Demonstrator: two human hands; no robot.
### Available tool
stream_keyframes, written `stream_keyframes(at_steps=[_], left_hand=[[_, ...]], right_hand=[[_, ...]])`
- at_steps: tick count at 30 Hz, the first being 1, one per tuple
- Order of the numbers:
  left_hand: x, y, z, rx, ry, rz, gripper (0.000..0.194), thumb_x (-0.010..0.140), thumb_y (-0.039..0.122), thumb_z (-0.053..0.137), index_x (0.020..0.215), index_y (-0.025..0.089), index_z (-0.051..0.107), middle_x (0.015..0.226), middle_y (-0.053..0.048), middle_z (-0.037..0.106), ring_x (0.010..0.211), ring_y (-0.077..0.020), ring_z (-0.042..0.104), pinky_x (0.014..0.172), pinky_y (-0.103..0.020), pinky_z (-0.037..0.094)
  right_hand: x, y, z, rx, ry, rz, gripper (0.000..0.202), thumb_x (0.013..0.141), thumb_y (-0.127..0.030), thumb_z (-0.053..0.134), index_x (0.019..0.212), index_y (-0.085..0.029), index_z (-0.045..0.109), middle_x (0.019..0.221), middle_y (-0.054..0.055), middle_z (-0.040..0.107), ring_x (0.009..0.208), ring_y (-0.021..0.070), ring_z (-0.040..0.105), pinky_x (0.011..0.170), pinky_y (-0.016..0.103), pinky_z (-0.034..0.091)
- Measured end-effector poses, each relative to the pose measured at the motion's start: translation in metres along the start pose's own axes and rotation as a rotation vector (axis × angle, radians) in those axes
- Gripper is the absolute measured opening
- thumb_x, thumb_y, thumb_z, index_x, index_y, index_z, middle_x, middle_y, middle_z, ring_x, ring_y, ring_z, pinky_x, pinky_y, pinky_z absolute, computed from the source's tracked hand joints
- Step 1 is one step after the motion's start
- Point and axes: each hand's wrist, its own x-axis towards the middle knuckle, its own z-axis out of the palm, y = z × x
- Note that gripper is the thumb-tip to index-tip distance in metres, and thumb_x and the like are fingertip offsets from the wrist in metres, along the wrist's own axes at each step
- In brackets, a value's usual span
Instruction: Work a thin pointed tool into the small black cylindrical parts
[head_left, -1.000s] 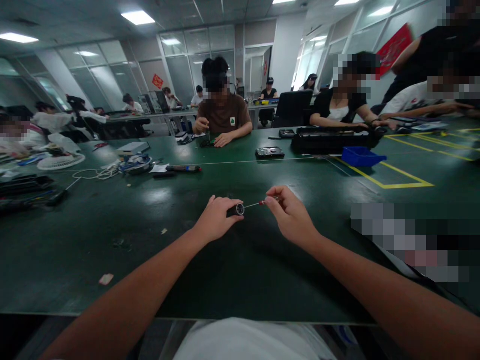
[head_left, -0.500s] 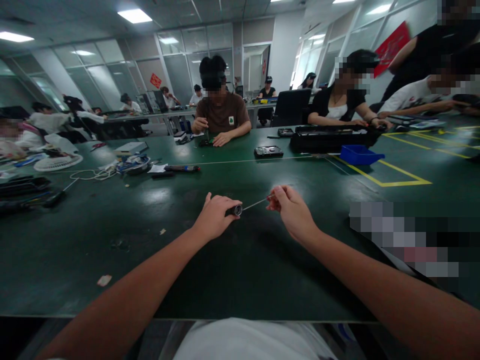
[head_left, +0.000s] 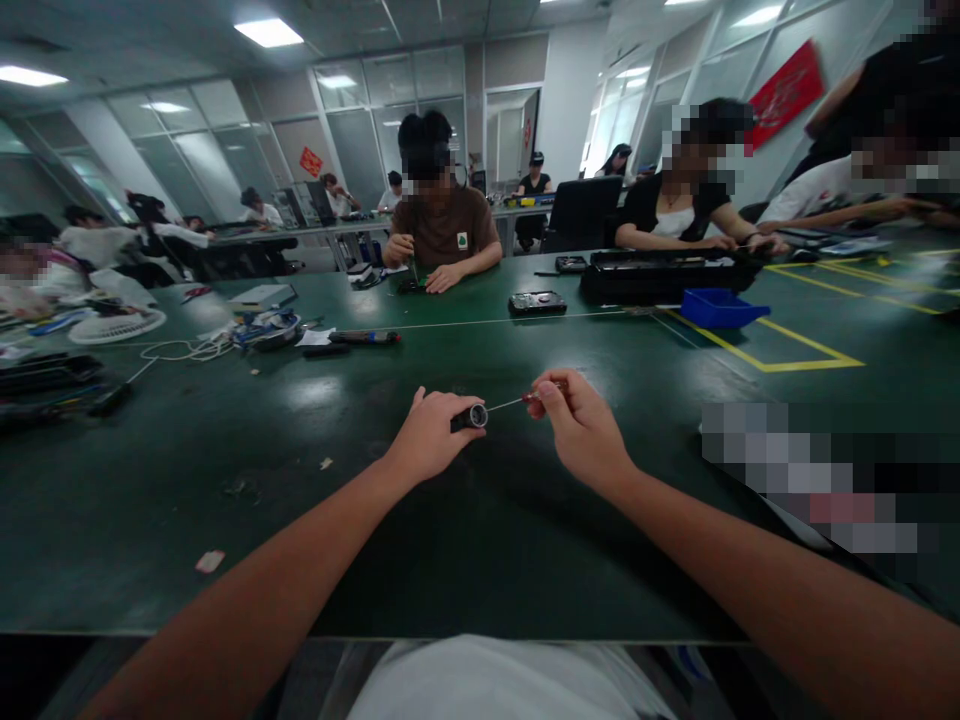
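A: What's nearest?
B: A card scrap (head_left: pixel 210 561) on the green table (head_left: pixel 480 570), near left. Beyond it, mid-table, is the left hand (head_left: pixel 427 438) with a black tube (head_left: pixel 459 422).
A: And what's changed?
B: Half a second ago the right hand (head_left: pixel 581 425) stood farther from the tube, with more of the screwdriver (head_left: pixel 507 404) shaft showing. Now it's in closer — and the shaft lies flatter. I'd judge the tool is being worked at the tube's ringed end, though I can't tell whether the tip is inside.
A: How are the hands posed?
B: Facing each other, forearms reaching in from the near left and near right. The left fingers curl over the tube, thumb beneath; the right pinches the red handle between thumb and fingertips.
A: Farther off?
B: A metal device (head_left: pixel 537 302), then a blue bin (head_left: pixel 724 309) on the right; a co-worker (head_left: pixel 442 225) sits across the table.
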Motion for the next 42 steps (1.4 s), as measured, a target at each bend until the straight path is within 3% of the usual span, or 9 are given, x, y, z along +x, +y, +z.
stream_keyframes(at_steps=[6, 12, 16, 19, 24, 27, 31, 37, 42], left_hand=[[-0.001, 0.003, -0.002, -0.015, 0.004, 0.003, 0.036, 0.084, 0.034, 0.07, 0.12, 0.03, 0.065, 0.12, -0.002, 0.068, 0.115, -0.0249, 0.057, 0.117, -0.062, 0.018], [-0.002, 0.003, -0.002, -0.016, -0.015, 0.028, 0.037, 0.084, 0.034, 0.07, 0.121, 0.031, 0.064, 0.122, -0.002, 0.067, 0.118, -0.0249, 0.056, 0.117, -0.062, 0.018], [-0.002, 0.003, -0.001, -0.002, -0.019, 0.033, 0.037, 0.085, 0.034, 0.07, 0.121, 0.03, 0.065, 0.121, -0.003, 0.068, 0.117, -0.0251, 0.057, 0.117, -0.061, 0.02], [-0.003, 0.002, -0.001, 0.0, -0.022, 0.036, 0.037, 0.084, 0.033, 0.071, 0.12, 0.03, 0.065, 0.119, -0.003, 0.068, 0.116, -0.0253, 0.057, 0.116, -0.062, 0.02], [-0.003, 0.002, -0.001, 0.007, -0.018, 0.037, 0.037, 0.084, 0.034, 0.07, 0.121, 0.03, 0.065, 0.12, -0.004, 0.068, 0.117, -0.0252, 0.057, 0.117, -0.061, 0.02], [-0.003, 0.002, 0.0, 0.011, -0.021, 0.045, 0.037, 0.085, 0.034, 0.07, 0.121, 0.031, 0.065, 0.12, -0.003, 0.068, 0.117, -0.0249, 0.057, 0.117, -0.061, 0.019], [-0.003, 0.0, -0.001, 0.005, 0.003, 0.04, 0.035, 0.085, 0.034, 0.069, 0.12, 0.03, 0.065, 0.119, -0.004, 0.069, 0.115, -0.0249, 0.058, 0.116, -0.061, 0.021], [-0.003, 0.001, -0.002, 0.008, 0.0, 0.041, 0.036, 0.085, 0.034, 0.07, 0.12, 0.029, 0.065, 0.119, -0.004, 0.068, 0.115, -0.0251, 0.058, 0.115, -0.061, 0.021], [-0.002, 0.003, -0.001, 0.011, -0.01, 0.041, 0.035, 0.086, 0.034, 0.069, 0.12, 0.03, 0.065, 0.118, -0.004, 0.068, 0.115, -0.0256, 0.058, 0.114, -0.062, 0.021]], right_hand=[[-0.001, -0.005, -0.001, -0.012, -0.046, -0.001, 0.023, 0.097, -0.041, 0.049, 0.097, -0.022, 0.061, 0.084, 0.003, 0.07, 0.075, 0.017, 0.067, 0.069, 0.031, 0.05], [-0.002, -0.014, -0.007, -0.279, -0.035, -0.043, 0.025, 0.089, -0.045, 0.062, 0.087, -0.022, 0.07, 0.068, 0.0, 0.069, 0.06, 0.0164, 0.063, 0.057, 0.029, 0.044], [-0.001, -0.015, -0.008, -0.32, -0.092, -0.16, 0.017, 0.093, -0.033, 0.054, 0.096, -0.023, 0.067, 0.084, 0.004, 0.072, 0.073, 0.0194, 0.065, 0.066, 0.032, 0.046], [-0.001, -0.016, -0.009, -0.346, -0.144, -0.193, 0.015, 0.092, -0.024, 0.05, 0.091, -0.023, 0.064, 0.084, 0.004, 0.07, 0.077, 0.0202, 0.064, 0.069, 0.033, 0.045], [0.001, -0.018, -0.009, -0.417, -0.145, -0.113, 0.035, 0.099, -0.039, 0.04, 0.082, -0.023, 0.066, 0.063, 0.0, 0.063, 0.058, 0.0175, 0.06, 0.057, 0.031, 0.038], [-0.001, -0.017, -0.007, -0.442, -0.143, -0.127, 0.031, 0.099, -0.038, 0.04, 0.096, -0.023, 0.067, 0.073, 0.002, 0.068, 0.058, 0.0179, 0.06, 0.057, 0.031, 0.038], [-0.005, -0.018, -0.005, -0.421, -0.188, -0.17, 0.031, 0.097, -0.029, 0.043, 0.123, -0.02, 0.055, 0.08, 0.004, 0.069, 0.063, 0.0192, 0.06, 0.06, 0.032, 0.04], [-0.005, -0.021, -0.007, -0.413, -0.211, -0.131, 0.026, 0.1, -0.033, 0.039, 0.115, -0.024, 0.058, 0.079, 0.003, 0.067, 0.062, 0.0195, 0.06, 0.06, 0.032, 0.039], [-0.007, -0.019, -0.005, -0.3, -0.152, -0.087, 0.028, 0.097, -0.03, 0.043, 0.123, -0.022, 0.049, 0.079, 0.003, 0.064, 0.067, 0.0207, 0.06, 0.062, 0.034, 0.042]])
